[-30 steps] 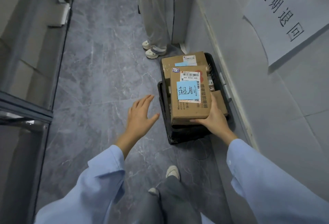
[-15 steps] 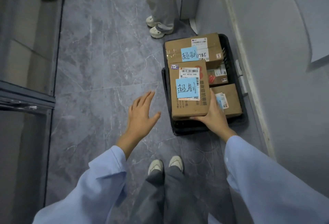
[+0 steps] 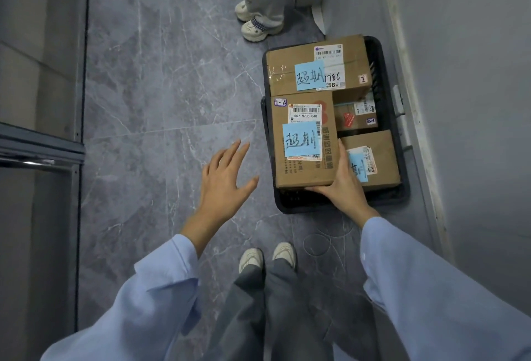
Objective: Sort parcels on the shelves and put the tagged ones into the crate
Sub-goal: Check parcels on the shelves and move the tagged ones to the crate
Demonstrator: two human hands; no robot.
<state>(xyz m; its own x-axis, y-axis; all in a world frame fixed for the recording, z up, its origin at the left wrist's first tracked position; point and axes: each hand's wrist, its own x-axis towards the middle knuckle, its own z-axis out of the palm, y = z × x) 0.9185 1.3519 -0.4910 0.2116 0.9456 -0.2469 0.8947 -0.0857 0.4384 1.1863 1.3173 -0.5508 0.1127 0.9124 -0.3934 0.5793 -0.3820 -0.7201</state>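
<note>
While my right hand (image 3: 342,188) clasps the tagged parcel (image 3: 304,172) by its near corner, crate (image 3: 316,208) beneath, it seems stiff and light; left hand (image 3: 227,179) fingers spread, empty.

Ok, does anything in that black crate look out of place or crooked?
Two things. The back parcel covers the crate's far rim, seemingly not down inside it. The small middle parcel shows no blue tag, unlike the other three, though one may be hidden. The right hand grips the front parcel squarely. Nothing looks damaged.
</note>
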